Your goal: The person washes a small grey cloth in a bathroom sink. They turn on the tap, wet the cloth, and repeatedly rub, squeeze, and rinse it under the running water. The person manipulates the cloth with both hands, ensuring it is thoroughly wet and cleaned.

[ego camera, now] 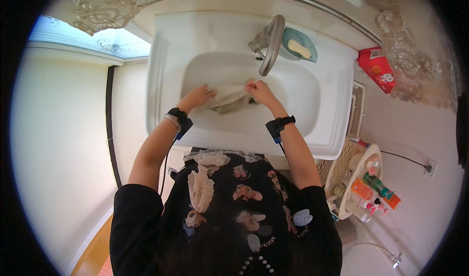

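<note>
A pale, whitish cloth is spread between my two hands in the basin of a white ceramic sink. My left hand grips its left end, fingers curled over the fabric. At its right end, my right hand pinches the edge between thumb and fingers. The cloth hangs in folds low in the basin, with a darker, greyish lower part. Just above my right hand arches a metal faucet; whether water runs from it I cannot tell.
A bar of soap lies in a teal soap dish behind the faucet. A red package is by the wall at right. Below it, a plastic basket holds several bottles. Lace curtains hang along the top.
</note>
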Demonstrator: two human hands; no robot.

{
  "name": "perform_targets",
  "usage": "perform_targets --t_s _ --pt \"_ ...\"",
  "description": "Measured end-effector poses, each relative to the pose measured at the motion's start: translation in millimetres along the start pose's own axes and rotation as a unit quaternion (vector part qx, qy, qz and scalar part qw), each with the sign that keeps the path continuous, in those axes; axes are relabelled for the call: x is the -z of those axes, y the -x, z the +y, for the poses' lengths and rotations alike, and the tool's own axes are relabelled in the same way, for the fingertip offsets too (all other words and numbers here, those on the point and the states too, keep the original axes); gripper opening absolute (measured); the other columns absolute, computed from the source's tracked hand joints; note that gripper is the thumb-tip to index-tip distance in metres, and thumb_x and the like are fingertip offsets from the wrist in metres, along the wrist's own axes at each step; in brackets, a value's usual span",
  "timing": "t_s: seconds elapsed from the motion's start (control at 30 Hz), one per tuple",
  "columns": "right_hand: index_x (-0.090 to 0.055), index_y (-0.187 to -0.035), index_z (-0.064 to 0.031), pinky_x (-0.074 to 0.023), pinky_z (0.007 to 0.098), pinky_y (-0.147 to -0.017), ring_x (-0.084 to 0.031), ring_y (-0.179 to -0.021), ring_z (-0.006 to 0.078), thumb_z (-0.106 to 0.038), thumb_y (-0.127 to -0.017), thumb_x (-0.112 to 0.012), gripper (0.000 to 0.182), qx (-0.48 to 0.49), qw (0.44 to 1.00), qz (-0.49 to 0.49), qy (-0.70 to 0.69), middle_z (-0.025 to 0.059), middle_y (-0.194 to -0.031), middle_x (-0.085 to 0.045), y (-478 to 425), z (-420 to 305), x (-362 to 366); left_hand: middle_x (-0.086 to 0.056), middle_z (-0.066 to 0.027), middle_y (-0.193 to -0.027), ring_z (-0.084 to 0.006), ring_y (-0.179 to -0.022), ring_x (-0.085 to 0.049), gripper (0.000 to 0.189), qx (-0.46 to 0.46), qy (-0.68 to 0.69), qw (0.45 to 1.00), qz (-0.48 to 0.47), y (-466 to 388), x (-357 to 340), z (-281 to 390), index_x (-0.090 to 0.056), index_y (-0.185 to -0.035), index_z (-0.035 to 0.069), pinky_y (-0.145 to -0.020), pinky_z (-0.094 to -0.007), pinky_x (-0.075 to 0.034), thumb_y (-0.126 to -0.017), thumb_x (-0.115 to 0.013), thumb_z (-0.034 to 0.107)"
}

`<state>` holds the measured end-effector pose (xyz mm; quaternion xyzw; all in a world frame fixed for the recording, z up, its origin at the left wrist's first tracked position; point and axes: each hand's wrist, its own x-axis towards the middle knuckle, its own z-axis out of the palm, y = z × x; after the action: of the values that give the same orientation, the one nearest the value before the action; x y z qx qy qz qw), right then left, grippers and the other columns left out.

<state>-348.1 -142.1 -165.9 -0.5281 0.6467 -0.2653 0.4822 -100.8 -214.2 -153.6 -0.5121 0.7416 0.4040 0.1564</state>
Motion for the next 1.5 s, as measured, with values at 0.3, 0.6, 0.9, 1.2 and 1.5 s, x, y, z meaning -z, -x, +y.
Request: perform_targets --t_s 0.3,0.6,0.9,1.2,1.5 --pt "-0.057 -0.088 -0.0017 -0.0444 0.0316 -0.067 -0.058 -0.072 0.0234 -0.014 -0.079 -0.055 0.016 0.009 0.998 0.045 0.044 0.0141 -0.077 -0.060 -9 6 -15 -0.046 -0.0175 -0.111 -0.0334 -0.104 -0.043 0.049 -0.279 -0.044 0.939 0.194 -16 -46 59 -0.041 -0.111 0.003 -0.086 -0.0422 -0.036 -0.069 -0.062 0.018" --pt "-0.057 -0.099 -0.0053 -0.0457 0.0305 -0.072 -0.058 -0.079 0.0192 -0.009 -0.078 -0.054 0.022 -0.001 0.999 0.041 -0.023 0.0103 -0.086 -0.061 13 21 -1 -0.055 -0.0183 -0.097 -0.0316 -0.092 -0.051 0.036 -0.243 -0.031 0.968 -0.050 -36 -53 63 -0.049 -0.099 0.000 -0.078 -0.0392 -0.040 -0.078 -0.056 0.027" --pt "-0.052 -0.110 -0.0067 -0.0417 0.0266 -0.078 -0.052 -0.091 0.0155 -0.011 -0.082 -0.050 0.029 -0.028 0.997 0.015 -0.075 0.0059 -0.100 -0.056 31 48 9 -0.055 -0.0073 -0.097 -0.0153 -0.091 -0.049 0.033 -0.201 0.226 0.951 -0.062 2 1 73 -0.050 -0.106 0.001 -0.079 -0.0267 -0.038 -0.088 -0.045 0.028" --pt "-0.055 -0.096 -0.0011 -0.0376 0.0237 -0.073 -0.047 -0.080 0.0127 -0.036 -0.087 -0.045 0.037 -0.092 0.965 -0.006 -0.245 0.0036 -0.089 -0.054 14 8 8 -0.051 -0.0034 -0.104 -0.0094 -0.095 -0.045 0.045 -0.152 0.386 0.907 -0.079 51 40 97 -0.038 -0.121 0.001 -0.084 -0.0241 -0.037 -0.090 -0.041 0.033" --pt "-0.051 -0.079 -0.0068 -0.0301 0.0203 -0.058 -0.034 -0.064 0.0063 -0.029 -0.086 -0.048 0.023 -0.047 0.965 0.058 -0.250 -0.0057 -0.069 -0.040 25 -4 23 -0.051 -0.0012 -0.100 -0.0080 -0.091 -0.045 0.036 -0.203 0.357 0.911 -0.033 55 43 90 -0.044 -0.113 0.002 -0.080 -0.0236 -0.038 -0.091 -0.038 0.030"
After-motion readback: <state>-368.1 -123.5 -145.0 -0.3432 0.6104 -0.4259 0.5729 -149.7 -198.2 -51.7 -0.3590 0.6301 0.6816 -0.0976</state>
